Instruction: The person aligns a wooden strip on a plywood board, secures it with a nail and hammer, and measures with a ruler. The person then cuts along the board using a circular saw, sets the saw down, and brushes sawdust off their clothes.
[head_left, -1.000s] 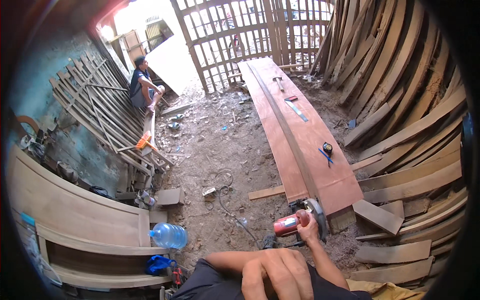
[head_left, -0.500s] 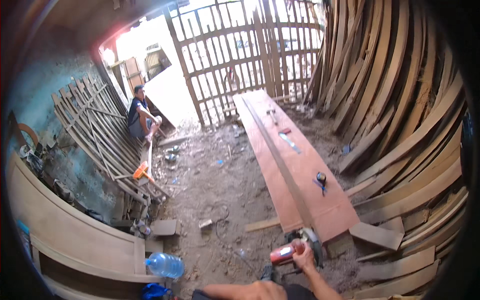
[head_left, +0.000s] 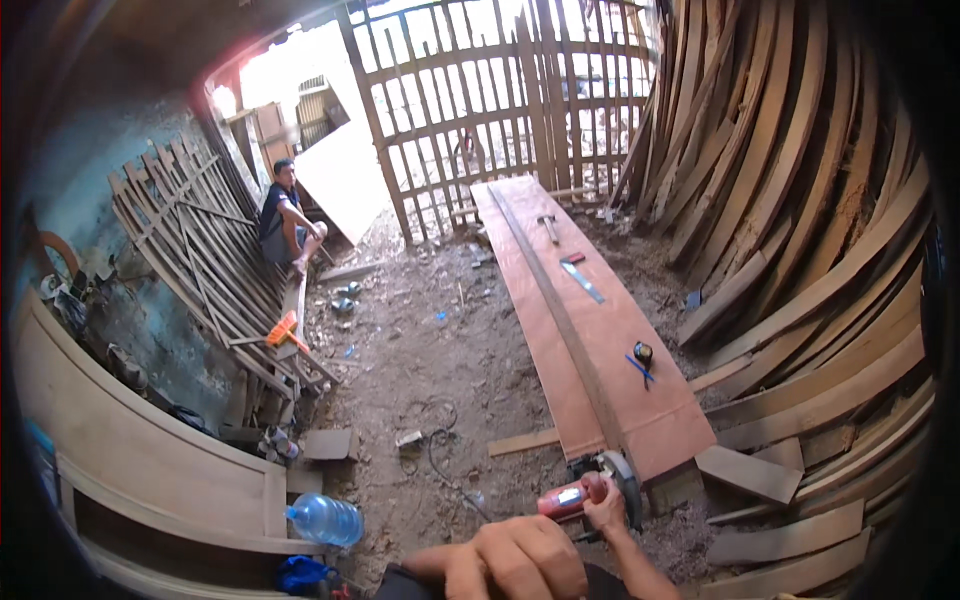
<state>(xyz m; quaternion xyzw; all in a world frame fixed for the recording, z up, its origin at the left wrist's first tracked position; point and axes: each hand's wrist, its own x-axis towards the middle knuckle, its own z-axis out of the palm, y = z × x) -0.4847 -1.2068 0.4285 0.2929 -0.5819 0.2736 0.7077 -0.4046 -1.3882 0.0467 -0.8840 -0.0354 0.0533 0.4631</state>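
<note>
So the right hand [head_left: 604,512] had its fingers wrapped snugly around the handle of a red circular saw [head_left: 560,501], which sat at the near end of a reddish sheet [head_left: 672,425], just ahead of that hand. A long wood strip [head_left: 560,310] ran down the sheet, away from the hand. Farther out lay a slim blue stick [head_left: 637,368], tape measure [head_left: 643,353], square [head_left: 584,281] and hammer [head_left: 549,229]. Left hand [head_left: 515,560], left of the saw hand, had bent fingers; palm hidden, so couldn't tell if it gripped anything.
</note>
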